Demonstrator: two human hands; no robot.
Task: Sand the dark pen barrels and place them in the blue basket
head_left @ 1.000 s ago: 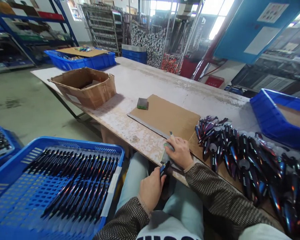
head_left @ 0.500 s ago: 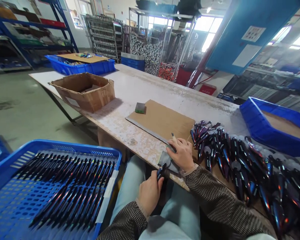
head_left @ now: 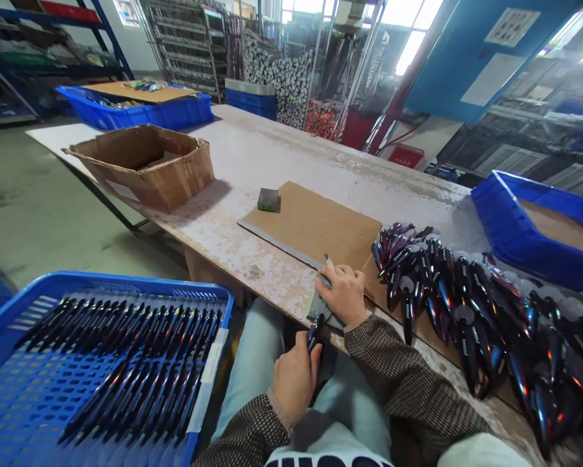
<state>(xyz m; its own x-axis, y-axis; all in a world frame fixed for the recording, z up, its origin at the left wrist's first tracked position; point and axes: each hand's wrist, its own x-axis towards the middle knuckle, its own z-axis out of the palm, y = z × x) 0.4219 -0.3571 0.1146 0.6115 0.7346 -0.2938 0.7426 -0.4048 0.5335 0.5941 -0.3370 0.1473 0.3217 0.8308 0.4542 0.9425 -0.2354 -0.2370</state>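
Note:
My left hand (head_left: 296, 376) is closed around the body of a dark, glossy fishing lure (head_left: 314, 332) in front of the table edge. The lure's far end points at a greenish-grey flat piece (head_left: 315, 306) on the edge. Close beyond it, my right hand (head_left: 344, 293) is closed, with a short pale stick with a dark tip (head_left: 329, 261) poking out past the fingers. What the stick belongs to is hidden by the hand. Many similar lures with clear round lips lie in a pile (head_left: 437, 285) to the right of my right hand.
A cardboard sheet (head_left: 310, 224) lies on the table, a small dark block (head_left: 268, 200) on its far left corner. Left of it stands an open cardboard box (head_left: 174, 178). A blue basket (head_left: 140, 283) at my left holds rows of lures. A blue bin (head_left: 510, 227) stands at right.
The view has tipped down and shifted slightly. My right hand has come a little closer to the lure and covers more of the flat piece. The left hand still grips the lure.

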